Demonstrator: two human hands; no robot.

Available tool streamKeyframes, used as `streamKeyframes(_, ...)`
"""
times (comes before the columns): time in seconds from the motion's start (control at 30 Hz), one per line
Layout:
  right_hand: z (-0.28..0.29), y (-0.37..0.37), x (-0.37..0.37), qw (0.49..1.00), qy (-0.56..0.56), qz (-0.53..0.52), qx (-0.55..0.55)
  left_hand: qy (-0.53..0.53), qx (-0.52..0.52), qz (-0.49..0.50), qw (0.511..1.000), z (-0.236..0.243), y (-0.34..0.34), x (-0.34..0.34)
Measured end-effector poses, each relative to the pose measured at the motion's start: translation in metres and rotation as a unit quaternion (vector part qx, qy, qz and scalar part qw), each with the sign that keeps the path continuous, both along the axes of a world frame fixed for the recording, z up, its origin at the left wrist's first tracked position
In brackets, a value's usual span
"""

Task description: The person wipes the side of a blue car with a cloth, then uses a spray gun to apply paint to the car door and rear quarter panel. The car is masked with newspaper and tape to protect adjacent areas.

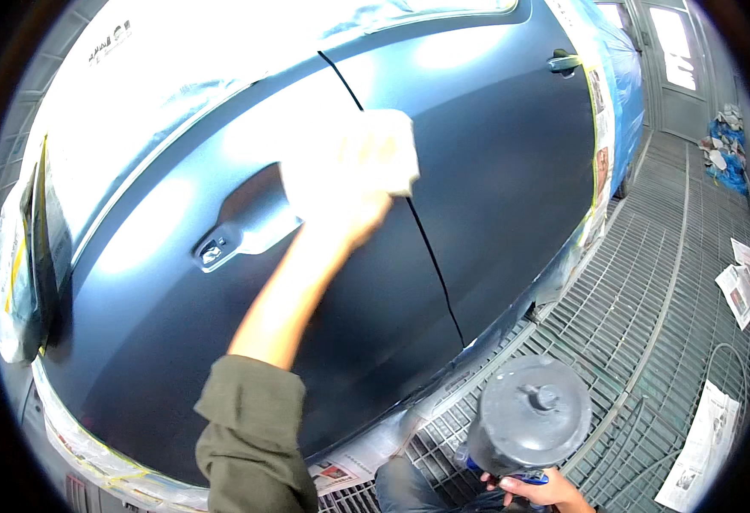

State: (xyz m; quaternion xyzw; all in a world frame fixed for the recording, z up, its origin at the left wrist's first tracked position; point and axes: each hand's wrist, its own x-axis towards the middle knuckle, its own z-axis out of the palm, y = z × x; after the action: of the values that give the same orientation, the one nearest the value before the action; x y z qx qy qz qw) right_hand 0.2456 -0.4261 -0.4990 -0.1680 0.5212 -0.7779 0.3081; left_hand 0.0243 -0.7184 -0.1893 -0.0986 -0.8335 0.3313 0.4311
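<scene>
My left hand (359,215), on an arm with a rolled green sleeve, is closed on a white cloth (328,171) in front of the car's dark blue-grey side panel (511,162). The cloth overlaps the dark gap between the two doors; glare and blur hide most of the fingers. At the lower right, my right hand (535,489) is wrapped round the lower part of a spray gun (533,415). Its grey, round lidded cup faces up and hides most of the gun body. Left of the cloth is a door-handle recess (212,248).
Masking film (627,94) and newspaper (349,472) border the panel. A covered mirror (29,265) juts out at left, and a handle (563,62) sits at upper right. Metal floor grating (648,256) carries loose newspaper sheets (700,445) and a crumpled blue-and-white heap (725,150).
</scene>
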Motion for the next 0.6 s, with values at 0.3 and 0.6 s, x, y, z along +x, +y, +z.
streamKeyframes(0.3, 0.035, -0.001, 0.005, 0.994, -0.036, 0.001, 0.103, -0.127, 0.082, -0.056, 0.987, -0.135, -0.07, 0.071)
streamKeyframes(0.6, 0.017, -0.008, 0.001, 0.976, 0.029, 0.018, 0.214, 0.3, 0.287, 0.173, 0.893, -0.114, -0.241, 0.275)
